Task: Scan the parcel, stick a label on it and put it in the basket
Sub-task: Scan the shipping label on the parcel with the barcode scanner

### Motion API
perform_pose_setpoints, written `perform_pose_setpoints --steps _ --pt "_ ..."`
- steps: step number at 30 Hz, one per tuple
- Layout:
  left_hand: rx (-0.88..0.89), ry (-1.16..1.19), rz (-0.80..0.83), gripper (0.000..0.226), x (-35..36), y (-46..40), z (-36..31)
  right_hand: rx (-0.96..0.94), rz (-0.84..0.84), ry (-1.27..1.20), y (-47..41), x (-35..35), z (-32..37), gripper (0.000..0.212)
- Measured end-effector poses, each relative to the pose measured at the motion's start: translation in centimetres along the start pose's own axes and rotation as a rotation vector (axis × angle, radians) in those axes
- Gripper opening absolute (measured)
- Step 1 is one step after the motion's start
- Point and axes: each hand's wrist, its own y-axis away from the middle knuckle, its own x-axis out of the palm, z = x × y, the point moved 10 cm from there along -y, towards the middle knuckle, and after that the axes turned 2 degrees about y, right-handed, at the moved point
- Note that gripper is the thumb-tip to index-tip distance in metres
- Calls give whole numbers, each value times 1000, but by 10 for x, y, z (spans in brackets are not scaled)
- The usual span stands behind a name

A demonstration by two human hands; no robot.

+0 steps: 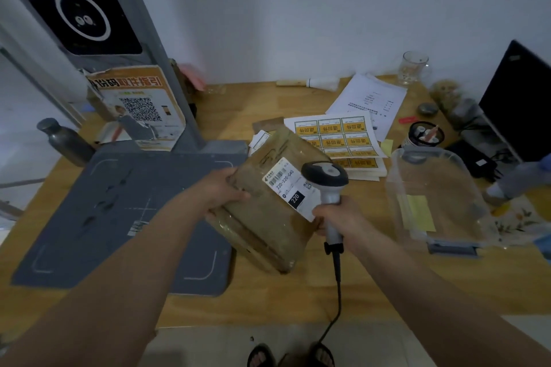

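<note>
A brown cardboard parcel (268, 217) is tilted up above the wooden table, a white shipping label (290, 185) on its upper face. My left hand (222, 192) grips the parcel's left edge. My right hand (337, 214) holds the grey handle of a corded barcode scanner (326, 177), whose dark head hovers over the label's right side. A sheet of yellow stickers (334, 131) lies just behind the parcel. The clear plastic basket (396, 188) stands to the right, with a yellow note visible through its bottom.
A grey weighing platform (119, 217) with an upright post fills the left of the table. A metal bottle (64, 140), papers (369, 98), a glass mug (413, 67), a pen cup (425, 135) and a black monitor (518, 104) ring the work area. The scanner's cable (338, 292) hangs over the front edge.
</note>
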Motion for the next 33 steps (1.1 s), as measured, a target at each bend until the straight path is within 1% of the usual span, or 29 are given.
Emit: perform_pose_setpoints --steps 2,5,8,9,11,12,13,15,17,20,23,24,27,30,33 --pt "142 -99 -51 48 -15 -4 -29 -11 39 1 3 13 -1 26" --pt "367 -232 -184 57 -29 -11 -65 -13 89 -19 3 29 -4 27" --pt "463 -375 -272 66 -22 -16 -80 -4 121 -34 2 42 -11 21" --pt "473 -453 -288 73 -15 -17 -81 -15 129 -28 3 45 -11 18" --pt "402 -582 -312 105 -3 -19 -69 -53 149 -27 3 48 -7 16" --pt "374 -614 -338 117 1 -18 -64 -72 153 -21 3 45 -3 17" --pt "372 -626 -368 123 3 -17 -61 -85 153 2 4 40 1 19" --pt "402 -634 -416 126 2 -17 -60 -116 164 95 4 31 9 18" --pt "397 -628 -422 127 -1 -21 -60 -159 161 161 6 20 21 19" --pt "365 -621 -417 129 -3 -28 -60 -205 129 90 6 6 37 24" --pt "337 -627 -425 130 -4 -30 -59 -239 95 -15 10 -3 47 7" --pt "325 -631 -428 130 -5 -31 -59 -256 64 -20 11 -7 48 7" --pt "279 -646 -435 131 -5 -34 -58 -304 -16 11 17 -16 50 16" --pt "239 -658 -431 131 -7 -37 -58 -328 -54 13 20 -18 50 25" --pt "222 -659 -419 131 -8 -38 -58 -323 -71 15 20 -19 51 27"
